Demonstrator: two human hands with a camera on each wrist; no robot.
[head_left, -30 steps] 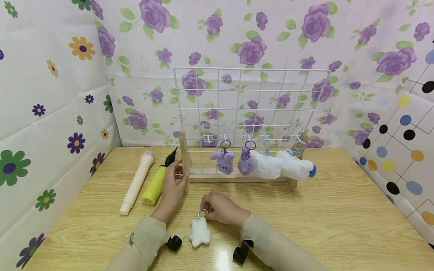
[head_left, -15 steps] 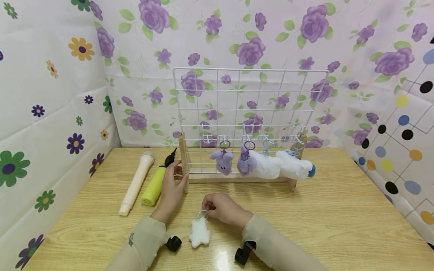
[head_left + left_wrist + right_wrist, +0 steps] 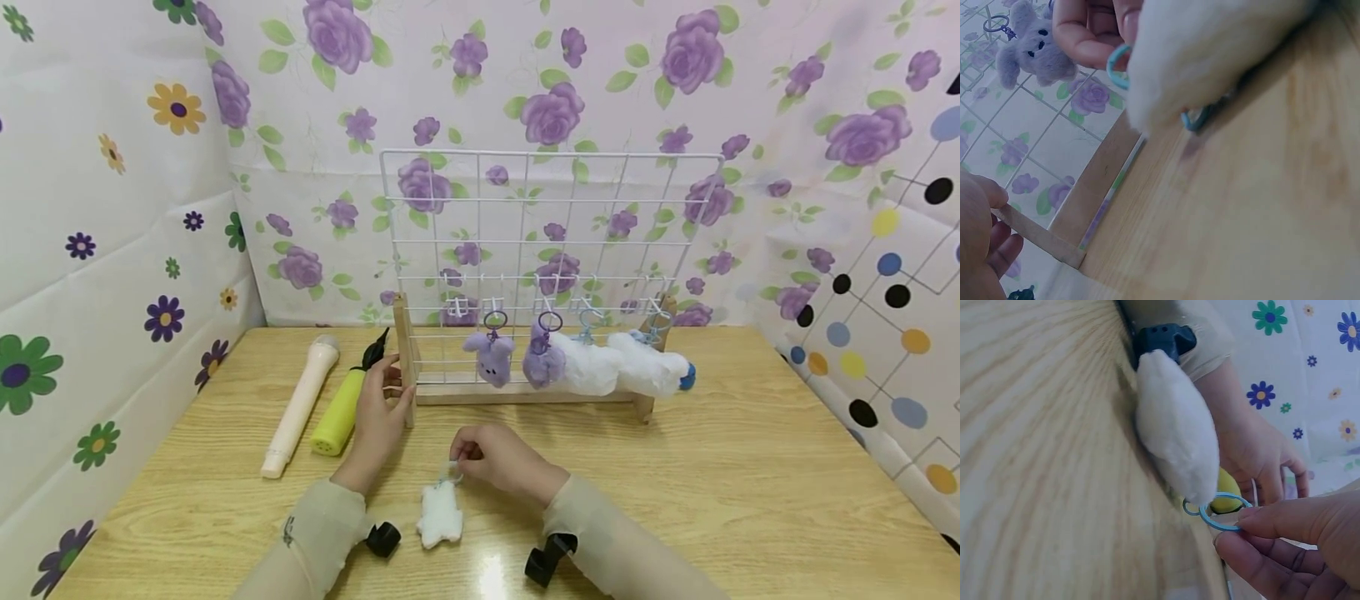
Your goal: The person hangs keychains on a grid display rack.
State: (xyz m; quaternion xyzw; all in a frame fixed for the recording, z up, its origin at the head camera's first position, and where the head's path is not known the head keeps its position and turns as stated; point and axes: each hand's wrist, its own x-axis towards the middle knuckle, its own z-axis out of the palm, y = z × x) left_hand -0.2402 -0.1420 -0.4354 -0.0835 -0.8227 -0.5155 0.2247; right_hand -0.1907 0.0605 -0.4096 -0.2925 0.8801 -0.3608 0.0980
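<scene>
My right hand point(image 3: 504, 462) pinches the light blue ring point(image 3: 1216, 526) of a white plush keychain point(image 3: 439, 515) between thumb and forefinger. The plush lies low at the table surface, in front of the rack. My left hand point(image 3: 381, 412) grips the left wooden post point(image 3: 406, 350) of a white wire grid rack point(image 3: 555, 154), thumb in front and fingers behind. Hooks on the grid carry a purple plush keychain point(image 3: 492, 360), a second purple one point(image 3: 543, 365) and white plushes point(image 3: 645, 364) with blue rings, which overlap. In the left wrist view the white plush point(image 3: 1204, 56) hides part of the right hand.
Left of the rack, a yellow-green hand pump point(image 3: 339, 412) with a black nozzle lies close to my left forearm. Beside it is a long cream-coloured tube point(image 3: 300, 408) with a rounded end. Patterned cloth walls point(image 3: 120, 250) enclose the wooden table point(image 3: 750, 475).
The right hand has shifted slightly to the right, and the blue ring has tilted with it. The plush has hardly moved. My left hand stays on the post.
</scene>
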